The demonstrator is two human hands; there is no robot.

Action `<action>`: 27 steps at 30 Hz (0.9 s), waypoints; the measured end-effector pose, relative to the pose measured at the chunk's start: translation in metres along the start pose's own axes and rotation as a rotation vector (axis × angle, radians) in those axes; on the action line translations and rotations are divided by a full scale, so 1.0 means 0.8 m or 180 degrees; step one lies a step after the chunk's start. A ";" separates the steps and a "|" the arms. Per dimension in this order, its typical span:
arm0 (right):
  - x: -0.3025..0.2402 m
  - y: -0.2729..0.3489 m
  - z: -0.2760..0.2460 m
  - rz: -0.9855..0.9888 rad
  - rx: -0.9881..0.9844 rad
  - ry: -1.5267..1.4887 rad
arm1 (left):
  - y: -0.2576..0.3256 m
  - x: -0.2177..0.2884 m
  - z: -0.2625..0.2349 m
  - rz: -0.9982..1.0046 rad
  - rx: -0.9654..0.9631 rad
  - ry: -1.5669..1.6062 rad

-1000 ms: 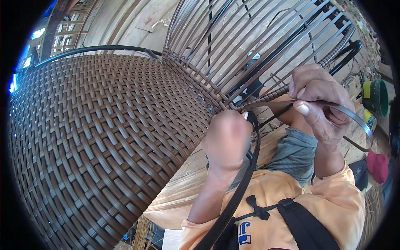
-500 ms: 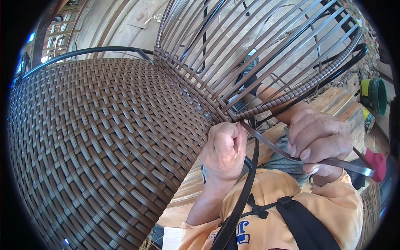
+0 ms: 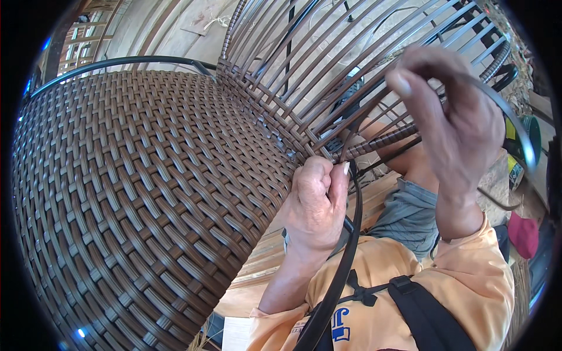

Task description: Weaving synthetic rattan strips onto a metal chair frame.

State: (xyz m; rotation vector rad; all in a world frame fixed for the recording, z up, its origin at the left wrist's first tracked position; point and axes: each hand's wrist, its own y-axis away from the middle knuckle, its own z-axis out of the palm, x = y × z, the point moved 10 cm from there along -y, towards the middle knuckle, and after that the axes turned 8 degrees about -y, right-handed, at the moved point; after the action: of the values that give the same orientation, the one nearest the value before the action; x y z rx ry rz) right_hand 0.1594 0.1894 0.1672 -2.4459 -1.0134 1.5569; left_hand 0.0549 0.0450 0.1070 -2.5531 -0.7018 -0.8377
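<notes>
A brown woven chair (image 3: 134,199) fills the left side, its weave made of flat synthetic strips. From its far right edge rises a section of parallel unwoven strips (image 3: 328,58) inside a wrapped rim (image 3: 389,139). My left hand (image 3: 316,196) is closed around the woven edge at the corner, thumb up beside the rim; what lies under its curled fingers is hidden. My right hand (image 3: 453,117), smeared by motion, is raised over the rim with fingers bent around a loose brown weaving strip (image 3: 521,126). That strip runs from the corner up to the hand, its tail curving off to the right.
A black frame tube (image 3: 336,286) curves down in front of my body. Behind my knees lie wooden planks (image 3: 374,202). Green containers (image 3: 530,143) and a dark red cloth (image 3: 523,234) are at the right.
My right hand has moved up and away from my body, carrying the strip from below the rim to above it. My left hand stays at the corner, its thumb now more upright.
</notes>
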 end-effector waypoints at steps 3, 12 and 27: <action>0.014 -0.015 0.000 -0.0097 0.0170 -0.0098 | 0.001 0.002 0.001 0.0078 -0.0030 -0.0068; 0.032 0.000 0.002 -0.0274 -0.0418 0.0610 | -0.005 -0.004 -0.002 -0.0057 -0.0016 0.0211; 0.043 0.043 -0.053 -0.0100 0.0466 0.0791 | -0.011 0.031 0.008 0.0888 -0.0476 -0.1089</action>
State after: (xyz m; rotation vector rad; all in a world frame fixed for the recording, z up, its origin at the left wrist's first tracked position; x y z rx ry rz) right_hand 0.2207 0.1935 0.1471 -2.4319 -0.8588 1.2305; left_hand 0.0703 0.0640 0.1191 -2.8764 -0.3696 -0.3786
